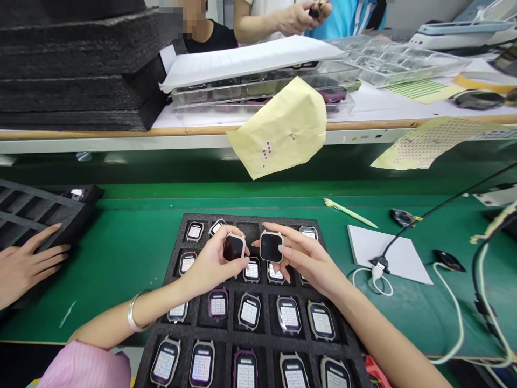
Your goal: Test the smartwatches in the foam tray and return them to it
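Observation:
My left hand (212, 264) is closed on a small square watch body (233, 247) with a dark screen, held above a black foam tray (258, 330). My right hand (309, 257) pinches a second dark-screened watch body (271, 247) right beside the first. Both hover over the tray's far rows. The tray holds several watch bodies with lit white screens (249, 311) in its pockets. One far pocket (247, 230) shows no watch.
Another person's hand (24, 264) rests on a second black foam tray (38, 211) at the left. A pen (349, 212), white paper (388, 253) and cables (448, 302) lie on the green mat to the right. A yellow sheet (283, 126) hangs from the shelf, where people work behind.

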